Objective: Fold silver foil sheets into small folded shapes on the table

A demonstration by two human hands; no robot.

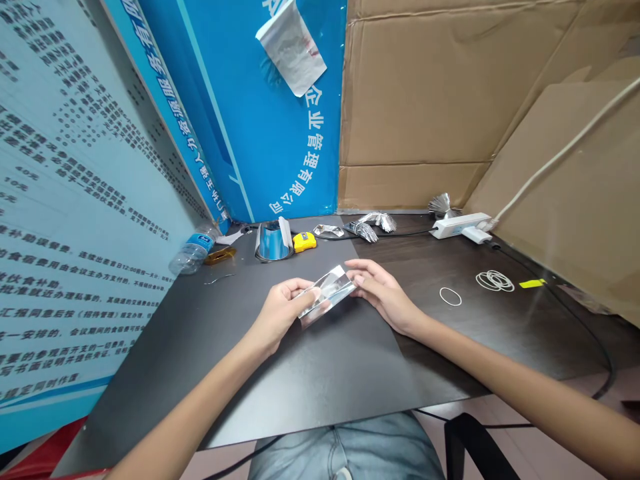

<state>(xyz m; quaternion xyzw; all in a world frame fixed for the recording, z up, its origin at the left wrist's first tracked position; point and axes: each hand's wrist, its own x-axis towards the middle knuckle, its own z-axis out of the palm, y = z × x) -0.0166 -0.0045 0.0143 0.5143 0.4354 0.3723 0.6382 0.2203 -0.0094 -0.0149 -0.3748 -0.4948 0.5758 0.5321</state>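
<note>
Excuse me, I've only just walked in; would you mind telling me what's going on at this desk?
A seated person holds a folded piece of silver foil between the left hand and right hand, above a dark desk. Further back lie crumpled foil pieces, a yellow tape measure and a white power strip; white rubber bands lie to the right.

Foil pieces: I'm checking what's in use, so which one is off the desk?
The folded piece, held between the left hand and right hand. The others sit crumpled near the far edge of the desk.
</note>
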